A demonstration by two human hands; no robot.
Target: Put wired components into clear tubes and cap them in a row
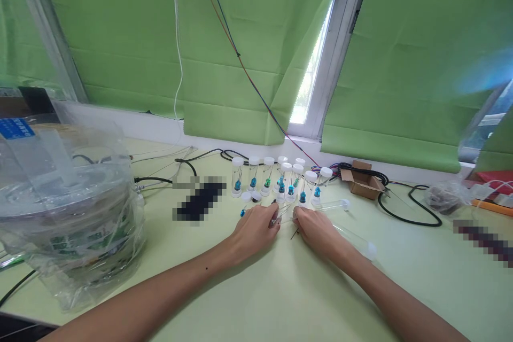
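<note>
My left hand [256, 228] is closed near the middle of the table, its fingers pinched on thin wire-like pieces [285, 208]. Close by on the right, my right hand [311, 225] is also closed, with a short thin brown piece [295, 234] showing below its fingertips. What exactly its fingers grip is too small to make out. Behind both hands stand several clear tubes [253, 173] with white caps and blue or green pieces inside. Two clear tubes lie on their sides, one [332, 206] behind my right hand and another [356, 240] beside the right forearm. A blue piece [242, 213] lies by my left knuckles.
Large plastic-wrapped spools [80, 208] occupy the left side of the table [256, 299]. An open cardboard box [363, 181] and black cables [412, 219] are at the back right. Green blinds [256, 85] hang behind.
</note>
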